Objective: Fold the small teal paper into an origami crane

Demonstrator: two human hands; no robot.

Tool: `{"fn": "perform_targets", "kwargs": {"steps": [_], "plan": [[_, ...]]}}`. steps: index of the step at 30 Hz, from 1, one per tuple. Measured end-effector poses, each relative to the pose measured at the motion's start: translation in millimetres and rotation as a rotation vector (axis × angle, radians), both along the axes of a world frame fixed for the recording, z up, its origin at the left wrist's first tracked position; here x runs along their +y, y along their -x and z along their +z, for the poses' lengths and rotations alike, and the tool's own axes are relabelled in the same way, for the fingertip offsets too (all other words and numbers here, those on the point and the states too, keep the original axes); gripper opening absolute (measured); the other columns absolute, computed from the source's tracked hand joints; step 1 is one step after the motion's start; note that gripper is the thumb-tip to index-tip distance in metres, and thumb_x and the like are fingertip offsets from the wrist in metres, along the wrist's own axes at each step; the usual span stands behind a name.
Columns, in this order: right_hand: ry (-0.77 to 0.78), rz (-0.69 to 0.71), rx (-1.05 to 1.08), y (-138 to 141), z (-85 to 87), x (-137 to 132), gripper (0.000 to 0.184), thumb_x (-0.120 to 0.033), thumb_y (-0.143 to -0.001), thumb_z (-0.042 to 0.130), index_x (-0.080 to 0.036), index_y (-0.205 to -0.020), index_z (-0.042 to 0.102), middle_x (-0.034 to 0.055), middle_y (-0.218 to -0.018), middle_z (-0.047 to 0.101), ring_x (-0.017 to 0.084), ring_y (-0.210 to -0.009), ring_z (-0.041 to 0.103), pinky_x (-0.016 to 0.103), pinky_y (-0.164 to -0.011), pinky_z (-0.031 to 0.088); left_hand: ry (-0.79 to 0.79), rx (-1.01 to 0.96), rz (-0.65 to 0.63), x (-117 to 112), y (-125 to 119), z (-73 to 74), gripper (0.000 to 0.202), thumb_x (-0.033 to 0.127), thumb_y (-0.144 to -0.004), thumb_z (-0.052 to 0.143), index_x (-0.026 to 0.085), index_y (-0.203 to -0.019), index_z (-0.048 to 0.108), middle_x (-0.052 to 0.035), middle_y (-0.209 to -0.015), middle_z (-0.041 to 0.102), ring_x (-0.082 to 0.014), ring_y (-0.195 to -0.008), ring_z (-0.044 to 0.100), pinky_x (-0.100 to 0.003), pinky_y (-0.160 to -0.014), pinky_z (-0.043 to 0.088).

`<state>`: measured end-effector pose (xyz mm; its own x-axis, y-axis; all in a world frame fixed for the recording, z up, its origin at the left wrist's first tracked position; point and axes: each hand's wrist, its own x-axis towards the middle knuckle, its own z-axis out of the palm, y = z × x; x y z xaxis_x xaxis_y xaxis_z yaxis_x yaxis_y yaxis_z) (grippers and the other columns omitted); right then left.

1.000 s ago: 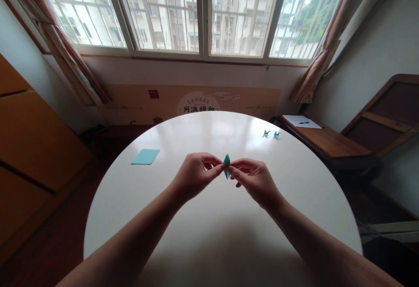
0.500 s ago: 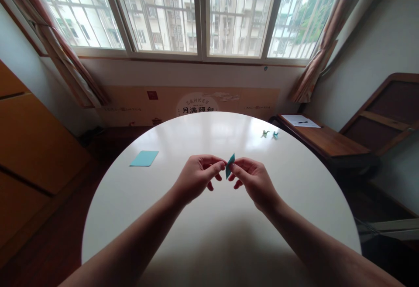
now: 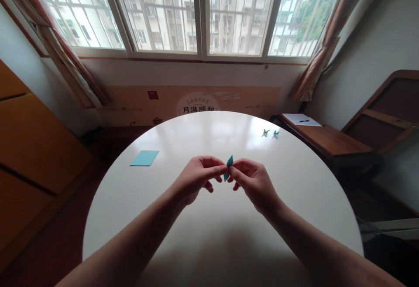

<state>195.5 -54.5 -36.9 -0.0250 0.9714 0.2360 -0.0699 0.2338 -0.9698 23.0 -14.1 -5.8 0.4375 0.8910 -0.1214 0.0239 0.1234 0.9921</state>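
Note:
Between my hands, above the table, is a small folded piece of teal paper [image 3: 230, 161], narrow and pointed at its top and bottom. My left hand [image 3: 205, 172] pinches it from the left with thumb and index finger. From the right, my right hand [image 3: 248, 174] pinches the same paper, thumb on its near face. The fingertips of both hands nearly meet and hide its middle. Flat on the table to the left lies a stack or sheet of light-blue square paper [image 3: 144, 158]. Two small folded paper birds, one greenish [image 3: 266, 132] and one teal [image 3: 276, 134], stand at the far right.
The round white table [image 3: 209, 234] fills the middle of the view. Beyond its right edge, a wooden side table [image 3: 340, 141] bears a white paper sheet [image 3: 301, 119] with a dark pen. A printed cardboard panel [image 3: 131, 99] stands below the barred window.
My left thumb and fingers have moved slightly right, onto the folded paper. The paper has shifted a little and stands at a slightly different tilt. My right hand stays nearly in place.

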Motion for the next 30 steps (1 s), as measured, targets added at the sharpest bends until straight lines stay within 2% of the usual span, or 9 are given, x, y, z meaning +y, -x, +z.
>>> {"fn": "perform_targets", "kwargs": {"steps": [4, 10, 13, 20, 30], "plan": [[0.017, 0.036, -0.027, -3, 2.3, 1, 0.031, -0.047, -0.081, 0.078, -0.017, -0.088, 0.079, 0.0067, -0.074, 0.074, 0.018, -0.066, 0.066, 0.025, -0.050, 0.050, -0.010, 0.061, 0.006, 1, 2, 2.6, 0.022, 0.033, -0.068, 0.085, 0.015, -0.076, 0.077, -0.0033, -0.067, 0.066, -0.0125, -0.062, 0.057, -0.015, -0.041, 0.037], [0.213, 0.208, -0.010, -13, 6.5, 8, 0.032, -0.048, -0.079, 0.079, -0.016, -0.087, 0.080, 0.0088, -0.080, 0.075, 0.019, -0.072, 0.069, 0.022, -0.051, 0.050, -0.011, 0.090, 0.013, 4, 6, 2.2, 0.021, 0.033, -0.067, 0.086, 0.015, -0.073, 0.076, -0.0022, -0.063, 0.065, -0.0125, -0.060, 0.057, -0.017, -0.042, 0.038], [0.251, 0.253, 0.004, -15, 7.5, 9, 0.032, -0.046, -0.080, 0.079, -0.017, -0.093, 0.081, 0.0099, -0.085, 0.075, 0.019, -0.076, 0.069, 0.021, -0.051, 0.050, 0.030, 0.077, 0.023, 6, 7, 1.3, 0.025, 0.034, -0.063, 0.089, 0.016, -0.074, 0.076, -0.0018, -0.065, 0.064, -0.0122, -0.061, 0.057, -0.017, -0.043, 0.038], [0.189, 0.161, -0.043, -14, 8.3, 8, 0.031, -0.042, -0.081, 0.078, -0.017, -0.099, 0.081, 0.0090, -0.080, 0.075, 0.018, -0.070, 0.067, 0.021, -0.047, 0.049, -0.059, 0.119, 0.029, 5, 6, 1.9, 0.028, 0.040, -0.068, 0.085, 0.016, -0.079, 0.077, -0.0038, -0.069, 0.069, -0.0133, -0.060, 0.058, -0.018, -0.041, 0.039], [0.109, 0.111, -0.133, -13, 8.2, 5, 0.025, -0.038, -0.081, 0.075, -0.016, -0.093, 0.081, 0.0085, -0.082, 0.076, 0.018, -0.068, 0.067, 0.022, -0.046, 0.050, -0.082, 0.135, 0.040, 2, 4, 3.1, 0.021, 0.032, -0.068, 0.082, 0.015, -0.078, 0.077, -0.0017, -0.061, 0.065, -0.0119, -0.055, 0.056, -0.017, -0.041, 0.038]]}}
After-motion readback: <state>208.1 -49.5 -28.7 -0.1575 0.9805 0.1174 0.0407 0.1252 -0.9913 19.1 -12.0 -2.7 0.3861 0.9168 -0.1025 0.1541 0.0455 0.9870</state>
